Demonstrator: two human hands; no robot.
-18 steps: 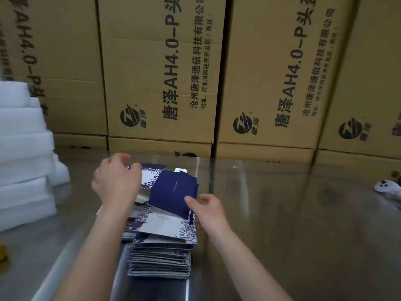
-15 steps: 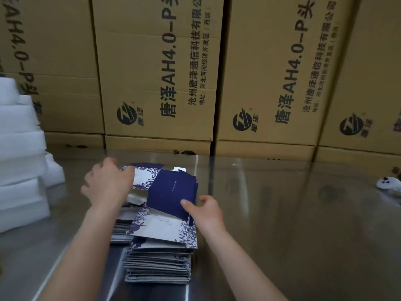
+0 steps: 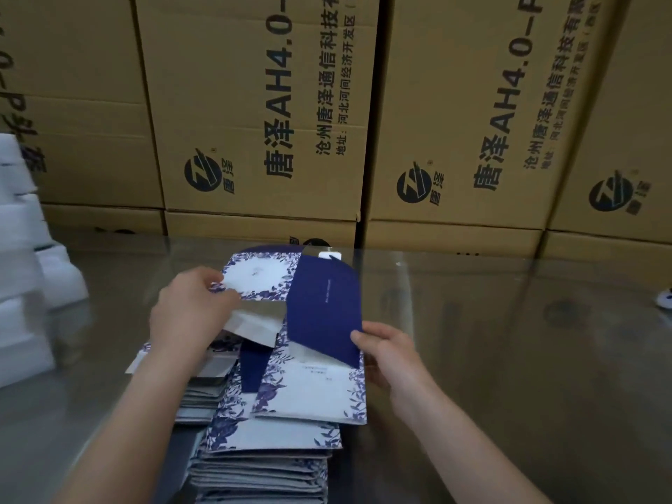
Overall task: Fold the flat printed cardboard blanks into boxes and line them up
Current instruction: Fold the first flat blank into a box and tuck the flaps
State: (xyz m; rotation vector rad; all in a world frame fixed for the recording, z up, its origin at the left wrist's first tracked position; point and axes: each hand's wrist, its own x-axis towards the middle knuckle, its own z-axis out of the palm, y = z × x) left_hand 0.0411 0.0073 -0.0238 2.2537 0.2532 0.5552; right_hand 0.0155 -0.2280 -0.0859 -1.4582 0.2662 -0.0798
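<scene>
A stack of flat blanks (image 3: 269, 463), white with blue floral print, lies on the shiny table (image 3: 509, 358) in front of me. Above it I hold one partly unfolded blank (image 3: 320, 311) with a navy panel and floral panels. My left hand (image 3: 189, 311) pinches its far-left floral panel. My right hand (image 3: 391, 352) grips the lower right corner of the navy panel. A grey inner flap hangs below my left hand.
Large brown printed cartons (image 3: 262, 114) form a wall along the table's far edge. White foam blocks (image 3: 22, 278) are piled at the left. A small white object (image 3: 665, 298) sits at the far right edge.
The blank has been lifted off the stack and spread wider. My left hand has shifted from on top of the floral panel to pinching its edge. The camera has moved closer.
</scene>
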